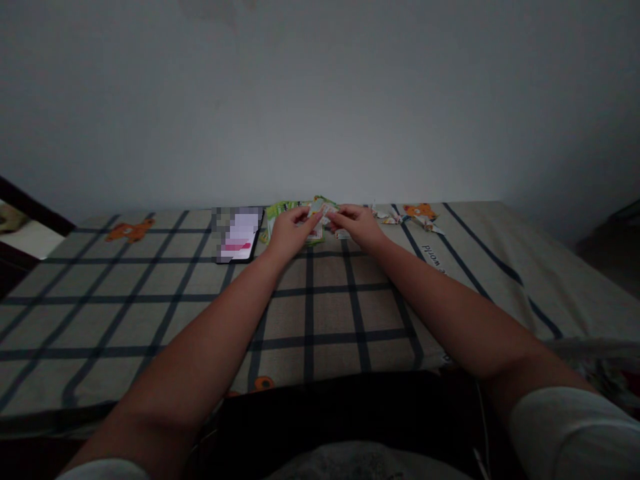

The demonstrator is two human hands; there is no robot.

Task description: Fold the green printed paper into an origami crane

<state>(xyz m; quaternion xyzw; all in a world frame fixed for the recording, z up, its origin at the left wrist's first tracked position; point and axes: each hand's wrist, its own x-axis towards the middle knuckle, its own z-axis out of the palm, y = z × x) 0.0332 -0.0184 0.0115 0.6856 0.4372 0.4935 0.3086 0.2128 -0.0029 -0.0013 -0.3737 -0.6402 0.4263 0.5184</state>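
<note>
Near the far edge of the table, my left hand [291, 229] and my right hand [359, 225] meet over a small, pale printed card [323, 212]. Thumbs and fingers of both hands are closed on it from either side. Beneath and behind them lie several green printed cards or packets [281, 208], overlapping in a loose pile and partly hidden by my left hand. Another pale printed piece [343, 234] rests on the cloth under my right hand. The print is too small and dark to read.
A phone [241, 235] with a lit screen lies left of my hands. Torn, crumpled wrapper scraps [430, 224] are scattered to the right. A checked cloth with printed bears covers the table [327, 313]. A plain wall [320, 100] rises directly behind it.
</note>
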